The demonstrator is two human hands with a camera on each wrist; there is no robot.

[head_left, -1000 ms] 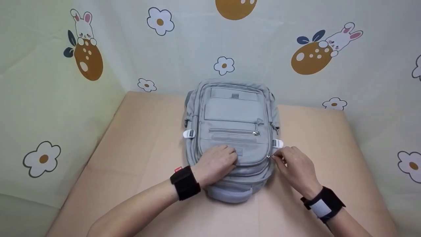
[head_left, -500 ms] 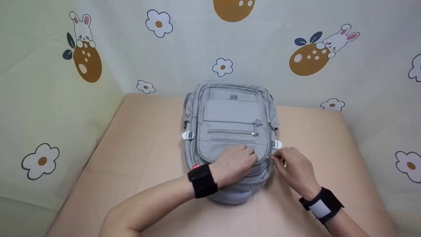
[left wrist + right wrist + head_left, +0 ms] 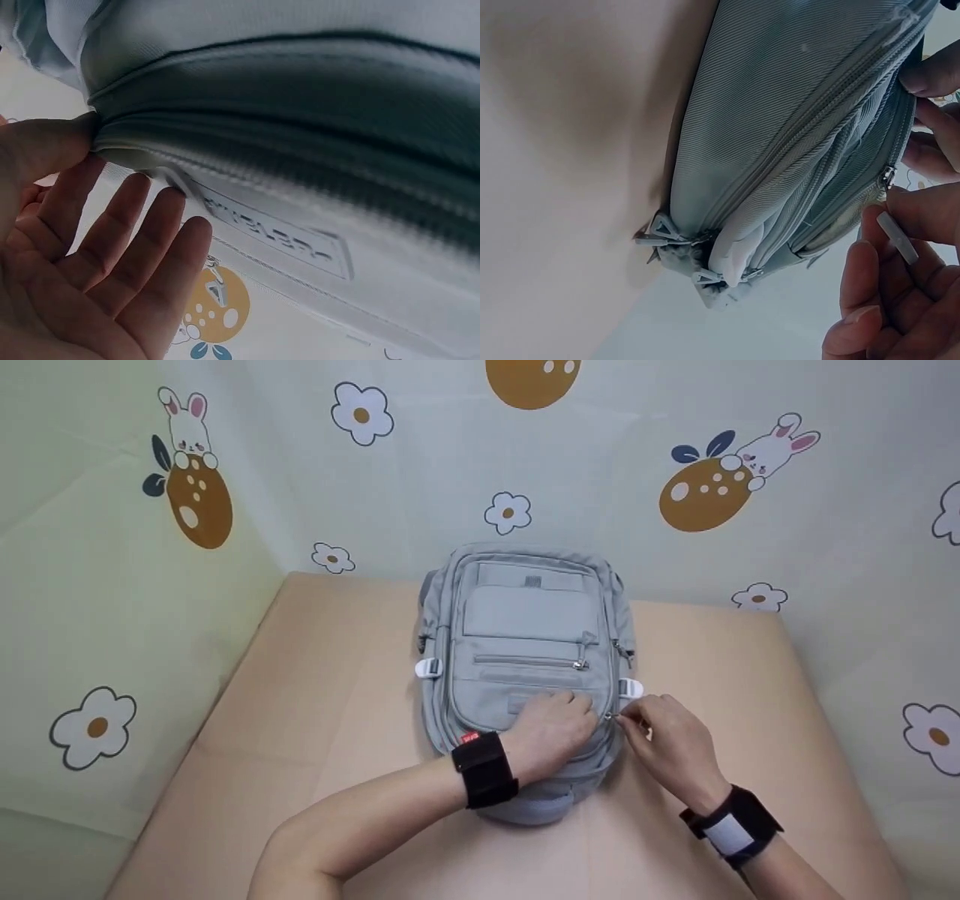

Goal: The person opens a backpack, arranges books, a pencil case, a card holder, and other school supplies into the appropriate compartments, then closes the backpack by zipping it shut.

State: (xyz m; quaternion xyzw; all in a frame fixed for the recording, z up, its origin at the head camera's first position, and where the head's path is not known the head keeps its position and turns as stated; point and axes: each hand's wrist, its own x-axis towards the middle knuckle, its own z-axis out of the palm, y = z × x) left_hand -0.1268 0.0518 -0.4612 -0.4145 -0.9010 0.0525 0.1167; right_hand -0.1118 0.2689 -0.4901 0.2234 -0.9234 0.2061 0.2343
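My left hand lies with fingers straight on the grey fabric backpack; my right hand pinches its small metal zipper pull at the right edge.

My staged recording booth, not a lived-in room, draped backdrop sheets printed with flowers and rabbits closing in three sides, my worktop a plain tan board, black camera bands on my wrists.

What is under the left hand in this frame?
The left hand rests flat on the grey backpack, covering the lower front pocket. The fabric beneath the palm is hidden. The right hand pinches a zipper pull beside it.
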